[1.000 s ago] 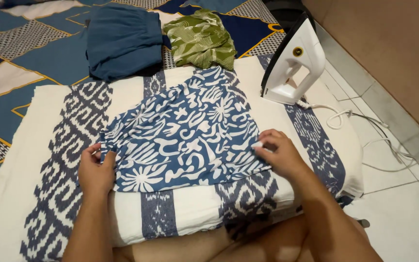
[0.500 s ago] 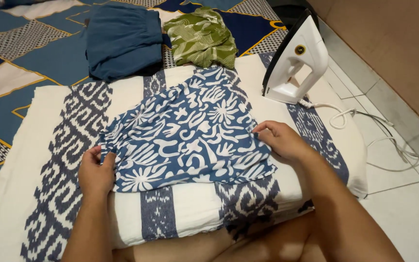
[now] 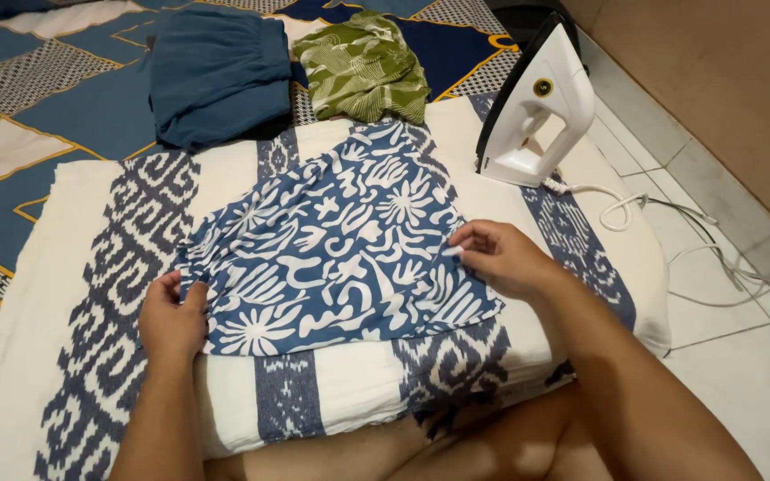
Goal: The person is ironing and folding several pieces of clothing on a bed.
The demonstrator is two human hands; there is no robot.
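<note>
A blue garment with a white floral pattern [image 3: 340, 245] lies spread flat on a white cloth with dark blue patterned bands [image 3: 91, 267]. My left hand [image 3: 171, 316] grips the garment's left edge. My right hand [image 3: 496, 258] pinches the fabric at its right edge with thumb and fingers closed on it. Both forearms reach in from the bottom of the view.
A white and black iron [image 3: 536, 107] stands upright at the cloth's far right corner, its white cord [image 3: 670, 240] trailing over the tiled floor. A folded dark blue garment [image 3: 216, 71] and a green patterned garment [image 3: 363, 71] lie beyond on a patterned bedsheet [image 3: 20, 116].
My right hand has moved up along the garment's right edge, away from the near corner, and now pinches the fabric higher. My left hand has stayed on the left edge.
</note>
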